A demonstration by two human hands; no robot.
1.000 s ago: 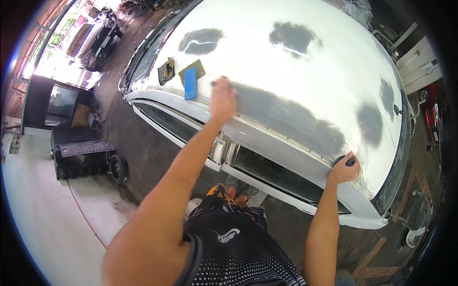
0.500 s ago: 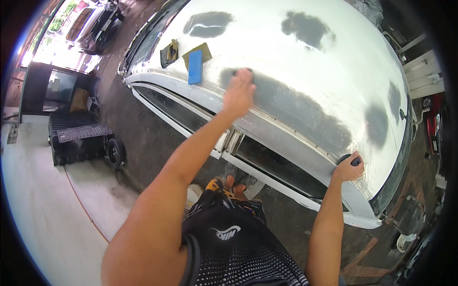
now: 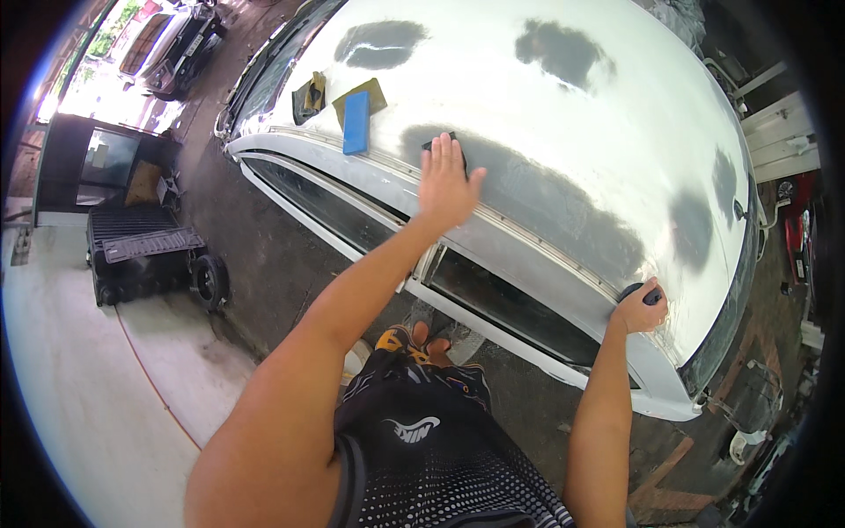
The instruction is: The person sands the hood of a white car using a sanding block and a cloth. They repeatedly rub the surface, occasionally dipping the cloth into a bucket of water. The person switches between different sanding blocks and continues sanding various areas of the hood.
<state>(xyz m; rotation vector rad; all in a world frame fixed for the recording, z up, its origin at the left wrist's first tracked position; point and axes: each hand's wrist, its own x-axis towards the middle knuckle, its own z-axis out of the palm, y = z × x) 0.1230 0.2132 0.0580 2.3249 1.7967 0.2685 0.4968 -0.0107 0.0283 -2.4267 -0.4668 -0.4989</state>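
My left hand [image 3: 449, 183] lies flat, fingers stretched out, on the white car's roof [image 3: 475, 53], along the near edge of a long grey sanded patch [image 3: 563, 207]. A dark sheet [image 3: 459, 146], perhaps sandpaper, shows past its fingertips; how far it reaches under the palm is hidden. Farther right, my right hand [image 3: 641, 310] is closed around a dark rounded pad or block [image 3: 630, 291] at the roof's near right corner. To the left of my left hand rest a blue sanding block [image 3: 356, 123] and a yellowish-brown sheet [image 3: 377, 91] partly beneath it.
A crumpled dark-and-tan sheet [image 3: 310, 97] lies beyond the blue block. More grey patches [image 3: 383, 44] mark the roof. A black wheeled case [image 3: 141, 246] stands at left, beside a pale panel [image 3: 62, 370]. Another vehicle [image 3: 167, 53] is parked far left.
My left hand has shifted slightly toward me, its fingers now straighter, and more of the dark sheet shows. My right hand keeps its place on the roof. The view has shifted slightly.
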